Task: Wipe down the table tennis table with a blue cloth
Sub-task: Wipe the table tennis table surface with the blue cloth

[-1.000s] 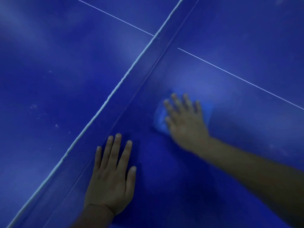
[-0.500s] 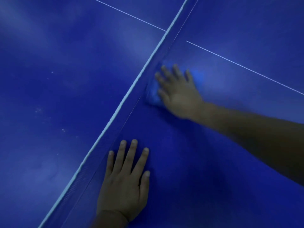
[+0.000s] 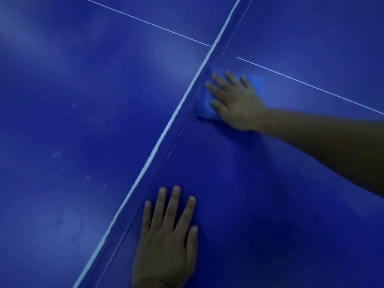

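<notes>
- We saw the right hand (image 3: 234, 100) covering most of the blue cloth (image 3: 205, 104).
- The picture's bottom edge cut the left hand (image 3: 166, 242) at the wrist.
- The net (image 3: 187, 104) ran past both edges.

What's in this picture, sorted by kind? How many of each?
Hands: 2, left hand flat on the table, right hand pressing the cloth
Cloths: 1, blue cloth
Tables: 1, table
Nets: 1, net
Total: 5

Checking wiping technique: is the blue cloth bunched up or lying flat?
Flat: the blue cloth lies pressed under the right hand, its straight fingers spread over it, beside the net.
</notes>
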### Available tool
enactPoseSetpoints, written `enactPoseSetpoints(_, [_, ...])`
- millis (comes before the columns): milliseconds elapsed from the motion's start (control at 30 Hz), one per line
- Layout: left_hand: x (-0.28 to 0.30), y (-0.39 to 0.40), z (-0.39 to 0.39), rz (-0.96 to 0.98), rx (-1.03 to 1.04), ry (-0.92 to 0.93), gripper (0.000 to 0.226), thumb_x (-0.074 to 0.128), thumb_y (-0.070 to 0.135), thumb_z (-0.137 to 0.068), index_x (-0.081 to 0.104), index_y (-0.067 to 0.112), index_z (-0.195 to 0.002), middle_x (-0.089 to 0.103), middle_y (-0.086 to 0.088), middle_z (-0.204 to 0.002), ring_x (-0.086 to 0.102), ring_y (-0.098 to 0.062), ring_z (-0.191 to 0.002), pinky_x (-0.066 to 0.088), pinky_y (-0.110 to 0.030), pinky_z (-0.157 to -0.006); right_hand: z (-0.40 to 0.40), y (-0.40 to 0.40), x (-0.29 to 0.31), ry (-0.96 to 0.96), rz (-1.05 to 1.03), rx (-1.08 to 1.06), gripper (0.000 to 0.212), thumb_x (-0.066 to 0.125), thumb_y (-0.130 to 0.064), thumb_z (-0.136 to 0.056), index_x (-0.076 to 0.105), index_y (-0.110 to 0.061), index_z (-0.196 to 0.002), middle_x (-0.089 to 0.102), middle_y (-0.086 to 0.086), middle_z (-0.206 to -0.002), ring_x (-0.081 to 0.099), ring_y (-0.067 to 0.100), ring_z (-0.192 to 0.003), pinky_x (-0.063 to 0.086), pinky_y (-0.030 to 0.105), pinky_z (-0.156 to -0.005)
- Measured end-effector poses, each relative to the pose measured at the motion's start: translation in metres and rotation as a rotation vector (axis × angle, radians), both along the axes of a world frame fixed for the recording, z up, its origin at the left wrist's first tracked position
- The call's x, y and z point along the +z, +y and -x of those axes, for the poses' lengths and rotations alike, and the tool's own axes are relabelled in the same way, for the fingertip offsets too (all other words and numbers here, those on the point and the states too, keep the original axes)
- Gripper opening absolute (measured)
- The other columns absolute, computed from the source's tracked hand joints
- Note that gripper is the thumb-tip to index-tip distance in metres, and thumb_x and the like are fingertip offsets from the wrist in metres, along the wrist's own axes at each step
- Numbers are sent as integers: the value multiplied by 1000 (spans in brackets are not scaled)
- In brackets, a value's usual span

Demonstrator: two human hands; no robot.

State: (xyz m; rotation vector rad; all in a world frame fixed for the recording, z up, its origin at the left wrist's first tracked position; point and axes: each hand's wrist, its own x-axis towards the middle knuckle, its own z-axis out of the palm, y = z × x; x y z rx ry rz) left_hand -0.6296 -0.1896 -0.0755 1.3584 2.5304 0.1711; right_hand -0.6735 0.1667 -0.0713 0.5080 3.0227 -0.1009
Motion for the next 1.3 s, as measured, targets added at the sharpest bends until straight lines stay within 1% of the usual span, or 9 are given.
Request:
enactPoseSetpoints(133, [0,0,1,0,4,9,57,13,51,-103,34,28,-151,25,-4,-162,17,-28,-151,17,-54,-114,39,37,1,15,33,-256,58,20,-46,-105,19,-26,-159,12,-1,-167,8,29,-153,8,59,-119])
enactPoseSetpoints(367, [-2,-1,1,-32,-3,14,54,28,47,-100,39,27,-149,28,-5,-162,19,-29,-151,14,-52,-117,-7,14,-2,-2,59,-112,62,15,-54,-100,21,-32,-158,14,-5,-167,8,27,-153,6,57,-120])
enactPoseSetpoints(500, [-2,-1,2,-15,-4,-5,57,16,51,-102,37,26,-149,27,-5,-162,18,-29,-151,14,-53,-117,32,6,-1,45,61,-433,57,21,-47,-104,19,-30,-158,10,-5,-167,4,28,-153,3,59,-120])
enactPoseSetpoints(600, [-4,-1,0,-25,5,16,57,15,52,-102,33,27,-151,24,-4,-163,15,-28,-152,12,-52,-118,61,-7,-2,56,113,-467,59,15,-47,-103,12,-30,-159,5,-4,-168,-1,29,-154,-1,58,-120])
enactPoseSetpoints(733, [-5,-1,-1,-66,4,52,57,32,45,-97,40,24,-149,27,-6,-161,19,-30,-150,12,-52,-119,0,21,-6,34,82,-522,57,19,-48,-104,16,-31,-159,8,-4,-168,4,29,-154,3,58,-120])
enactPoseSetpoints(900, [-2,0,-1,-38,17,15,59,12,52,-102,33,25,-150,27,-6,-161,19,-30,-150,11,-54,-118,-126,78,-2,49,10,-895,58,22,-45,-103,20,-26,-158,14,1,-167,9,33,-152,7,61,-119])
enactPoseSetpoints(1033, [0,2,-1,-20,9,11,57,14,50,-103,34,24,-150,27,-7,-161,18,-30,-150,11,-53,-117,-103,72,-4,96,53,-1061,59,20,-45,-103,20,-26,-159,11,1,-167,6,34,-153,3,61,-119])
enactPoseSetpoints(1200, [-1,2,-1,-50,8,32,61,37,43,-90,42,21,-147,30,-9,-159,20,-31,-148,10,-50,-118,-7,2,-7,66,46,-603,58,20,-48,-103,19,-29,-158,10,-2,-168,6,32,-153,6,61,-119])
enactPoseSetpoints(1300, [-2,2,-2,-40,3,36,60,35,44,-91,39,22,-147,28,-9,-159,19,-31,-149,7,-49,-118,-24,-6,-7,6,70,-411,59,20,-51,-102,19,-31,-158,11,-4,-167,6,29,-154,7,59,-120])
